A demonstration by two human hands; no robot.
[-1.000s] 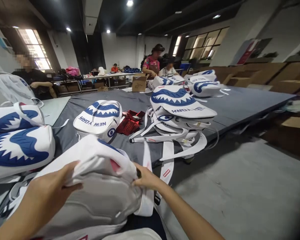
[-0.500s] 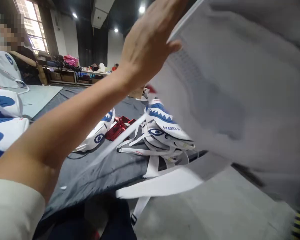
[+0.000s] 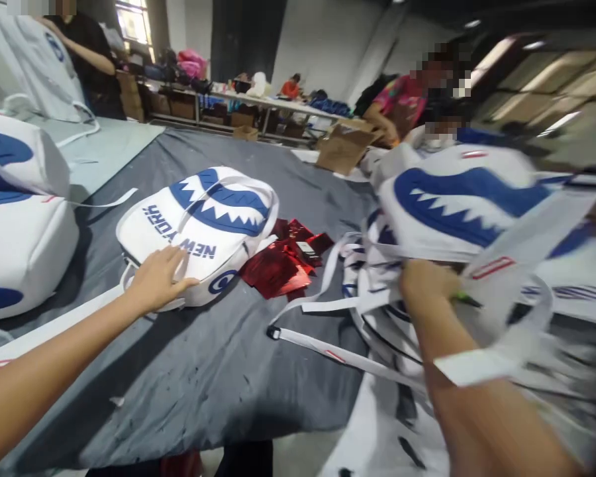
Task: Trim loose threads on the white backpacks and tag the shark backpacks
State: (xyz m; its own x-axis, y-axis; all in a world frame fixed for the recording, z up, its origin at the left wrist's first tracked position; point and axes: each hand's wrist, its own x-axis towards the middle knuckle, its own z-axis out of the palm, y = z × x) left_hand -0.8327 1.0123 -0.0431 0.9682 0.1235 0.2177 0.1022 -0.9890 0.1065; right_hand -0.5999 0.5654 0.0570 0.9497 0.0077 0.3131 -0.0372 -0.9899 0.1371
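Observation:
My left hand (image 3: pixel 161 281) rests on the near edge of a white backpack (image 3: pixel 206 222) with a blue shark-mouth print and "NEW YORK" lettering. Its fingers lie along the flap, thumb stretched out. At the right, my right hand (image 3: pixel 430 281) is closed, blurred by motion, under the lower edge of another white shark-mouth backpack (image 3: pixel 464 199). That bag lies on a heap of similar bags with loose straps. A small green-and-black thing (image 3: pixel 467 299) sticks out beside the right fingers, too blurred to name. A loose white strap (image 3: pixel 338 354) with a black buckle trails across the dark cloth.
Red shiny packets (image 3: pixel 278 265) lie between the two bags on the dark cloth (image 3: pixel 218 371). More white backpacks (image 3: pixel 27 258) stand at the left. A cardboard box (image 3: pixel 345 146) sits at the far edge. Co-workers are at the back left and back right.
My left hand has come down from high up onto the left backpack. The white bag that filled the right side is no longer raised there. My right hand has come into view; the view has turned.

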